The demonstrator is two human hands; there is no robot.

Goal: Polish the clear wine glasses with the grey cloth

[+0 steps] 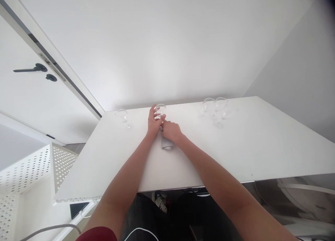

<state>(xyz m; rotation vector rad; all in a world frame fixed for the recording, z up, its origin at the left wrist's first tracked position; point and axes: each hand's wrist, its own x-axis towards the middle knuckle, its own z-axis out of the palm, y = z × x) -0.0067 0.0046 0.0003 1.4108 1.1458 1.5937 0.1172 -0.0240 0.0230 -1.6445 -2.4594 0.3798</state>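
Observation:
A clear stemmed glass (160, 109) is in my left hand (154, 124), whose fingers curve round the left side of its bowl. My right hand (171, 131) is closed just below the bowl, close to the left thumb. From under the right hand hangs a light grey cloth (167, 144), its lower end rolled or folded. The glass's stem and foot are mostly hidden by my fingers and the cloth. Both hands are over the middle of the white tabletop (188, 167).
To the left stands another clear glass (121, 116). On the right, a pair of clear glasses (221, 104) stands close together near the wall. A white door with a black handle (30, 69) is at far left. White perforated panels (28, 167) are below it.

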